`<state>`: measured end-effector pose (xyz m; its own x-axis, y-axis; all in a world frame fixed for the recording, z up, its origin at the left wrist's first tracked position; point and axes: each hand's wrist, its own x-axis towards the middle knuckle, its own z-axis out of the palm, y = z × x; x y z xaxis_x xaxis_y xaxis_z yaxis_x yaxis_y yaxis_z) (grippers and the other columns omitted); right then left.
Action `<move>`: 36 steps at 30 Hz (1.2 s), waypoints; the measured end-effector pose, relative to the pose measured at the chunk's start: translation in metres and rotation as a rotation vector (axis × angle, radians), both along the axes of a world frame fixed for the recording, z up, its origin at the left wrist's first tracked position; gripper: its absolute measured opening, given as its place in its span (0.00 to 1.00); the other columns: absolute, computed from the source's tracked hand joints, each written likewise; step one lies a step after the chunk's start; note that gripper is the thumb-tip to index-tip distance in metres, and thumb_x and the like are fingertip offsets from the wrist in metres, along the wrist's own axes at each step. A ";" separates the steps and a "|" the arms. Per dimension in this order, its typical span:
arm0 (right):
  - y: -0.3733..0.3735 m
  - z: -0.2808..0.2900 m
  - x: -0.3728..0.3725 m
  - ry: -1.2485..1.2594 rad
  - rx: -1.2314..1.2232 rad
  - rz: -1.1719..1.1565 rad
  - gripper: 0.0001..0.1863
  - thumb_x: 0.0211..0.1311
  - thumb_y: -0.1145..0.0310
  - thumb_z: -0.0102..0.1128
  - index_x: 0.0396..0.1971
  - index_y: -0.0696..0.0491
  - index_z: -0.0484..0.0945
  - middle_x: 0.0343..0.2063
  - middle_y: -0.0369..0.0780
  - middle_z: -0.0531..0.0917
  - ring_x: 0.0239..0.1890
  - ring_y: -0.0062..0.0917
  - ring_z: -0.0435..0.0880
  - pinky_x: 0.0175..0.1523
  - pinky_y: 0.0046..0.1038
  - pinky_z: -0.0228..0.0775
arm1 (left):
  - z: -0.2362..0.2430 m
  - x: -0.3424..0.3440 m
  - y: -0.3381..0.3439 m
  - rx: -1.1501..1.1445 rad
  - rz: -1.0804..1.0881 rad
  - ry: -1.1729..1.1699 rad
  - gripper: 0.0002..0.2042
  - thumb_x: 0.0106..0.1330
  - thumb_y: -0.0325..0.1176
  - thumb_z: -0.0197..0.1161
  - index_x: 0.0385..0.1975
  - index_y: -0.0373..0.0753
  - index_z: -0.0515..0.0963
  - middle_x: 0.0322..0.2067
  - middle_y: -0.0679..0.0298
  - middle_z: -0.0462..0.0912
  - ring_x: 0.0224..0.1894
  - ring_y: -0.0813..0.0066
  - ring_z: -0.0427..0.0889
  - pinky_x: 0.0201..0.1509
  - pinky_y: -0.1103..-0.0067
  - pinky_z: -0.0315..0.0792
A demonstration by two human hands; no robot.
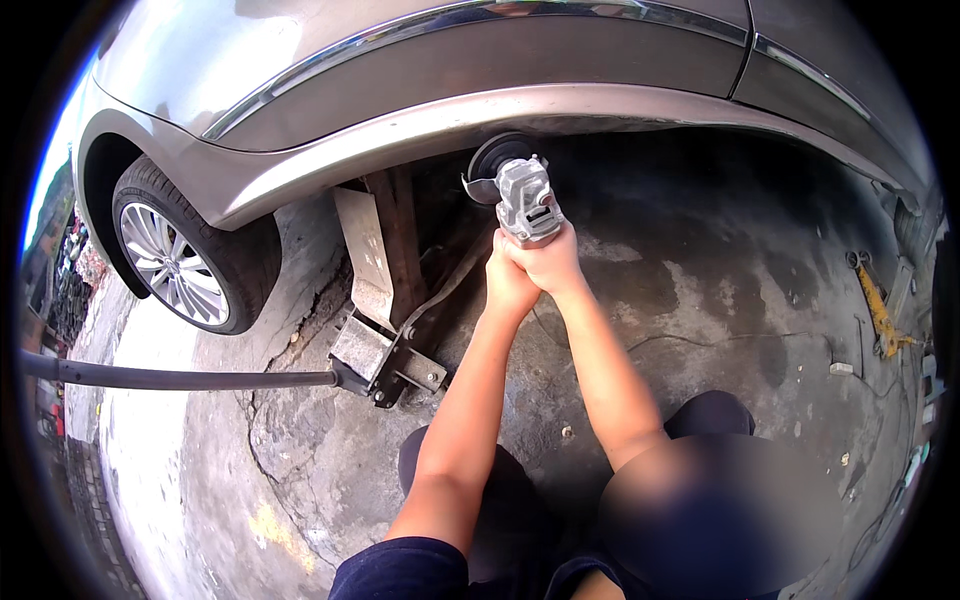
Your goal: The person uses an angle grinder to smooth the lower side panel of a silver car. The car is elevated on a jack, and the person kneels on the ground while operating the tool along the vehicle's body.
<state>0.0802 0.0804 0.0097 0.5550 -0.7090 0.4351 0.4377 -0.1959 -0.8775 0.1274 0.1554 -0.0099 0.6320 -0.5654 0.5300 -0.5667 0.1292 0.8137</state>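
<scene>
Both arms reach forward to an angle grinder (527, 200) with a worn silver-grey body. My left hand (508, 280) and my right hand (552, 260) are wrapped together around its rear. Its dark round disc (492, 160) and guard point away from me, up at the lower edge of the car's sill (420, 130). The disc is at or just under the sill; whether it touches cannot be made out. The car (500, 55) is a beige-grey one with a chrome strip along its side.
A floor jack (375, 350) stands under the sill, its long handle (190, 377) stretching left. Beside it rises a rusty metal post (398, 240). The car's wheel (180, 255) is at left. A thin cord (715, 342) crosses the cracked concrete; a yellow tool (878, 305) lies at right.
</scene>
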 end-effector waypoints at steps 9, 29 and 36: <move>0.003 -0.009 0.009 0.022 0.001 0.003 0.27 0.45 0.71 0.81 0.47 0.60 0.81 0.43 0.42 0.89 0.45 0.24 0.88 0.55 0.30 0.79 | -0.011 0.006 0.007 0.083 0.029 0.019 0.27 0.58 0.38 0.75 0.54 0.34 0.72 0.46 0.46 0.84 0.52 0.41 0.84 0.53 0.62 0.78; 0.018 0.023 0.009 0.085 -0.129 -0.127 0.29 0.46 0.70 0.81 0.50 0.61 0.79 0.44 0.41 0.88 0.49 0.24 0.88 0.57 0.30 0.78 | -0.001 0.022 0.007 0.112 -0.047 -0.034 0.28 0.60 0.37 0.74 0.58 0.35 0.75 0.53 0.49 0.84 0.58 0.52 0.84 0.60 0.66 0.75; 0.005 0.007 -0.003 -0.091 0.061 -0.001 0.26 0.45 0.74 0.80 0.47 0.58 0.82 0.43 0.41 0.89 0.46 0.27 0.89 0.54 0.30 0.80 | 0.013 -0.002 0.004 0.106 0.046 -0.156 0.29 0.58 0.38 0.74 0.56 0.32 0.73 0.44 0.46 0.83 0.51 0.41 0.84 0.51 0.62 0.78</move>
